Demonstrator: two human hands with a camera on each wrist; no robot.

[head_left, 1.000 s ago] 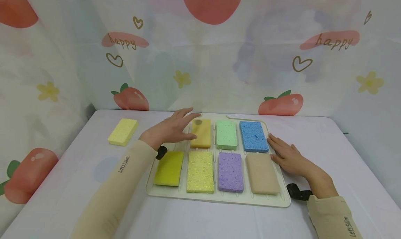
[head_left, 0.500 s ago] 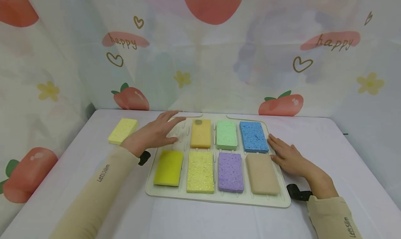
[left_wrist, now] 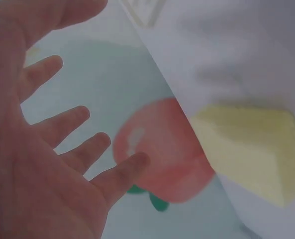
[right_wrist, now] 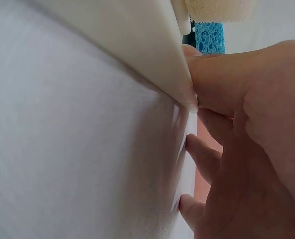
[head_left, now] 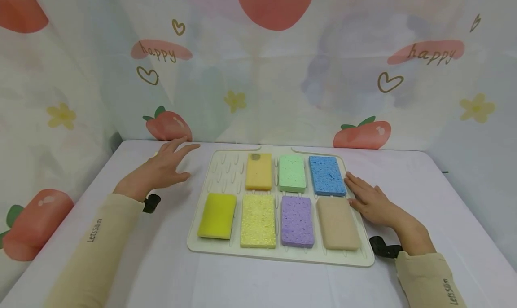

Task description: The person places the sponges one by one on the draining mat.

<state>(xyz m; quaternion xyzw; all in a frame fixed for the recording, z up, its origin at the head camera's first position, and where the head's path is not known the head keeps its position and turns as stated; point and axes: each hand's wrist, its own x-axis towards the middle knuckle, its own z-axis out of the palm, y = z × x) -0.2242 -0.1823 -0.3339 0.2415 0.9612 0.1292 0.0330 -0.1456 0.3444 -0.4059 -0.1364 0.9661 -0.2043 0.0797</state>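
My left hand (head_left: pixel 157 171) hovers left of the pale tray (head_left: pixel 282 257), fingers spread and holding nothing. Below it lies a light yellow sponge (left_wrist: pixel 246 144) on the table, almost wholly hidden by the hand in the head view. My right hand (head_left: pixel 373 204) rests at the tray's right edge, thumb and fingers fairly straight against the rim. Nearest to it on the tray are a blue sponge (head_left: pixel 327 175) and a beige sponge (head_left: pixel 338 222). The left wrist view shows the left palm apart from the yellow sponge.
Also on the tray lie an orange-yellow sponge (head_left: pixel 259 172), a mint green one (head_left: pixel 292 172), a bright yellow one (head_left: pixel 217 216), a speckled yellow one (head_left: pixel 258 221) and a purple one (head_left: pixel 297 221). A printed curtain (head_left: pixel 274 83) stands behind the white table (head_left: pixel 258 285).
My left hand has moved left from above the orange-yellow sponge, off the tray, and now covers the light yellow sponge. The right hand and the sponges have stayed in place.
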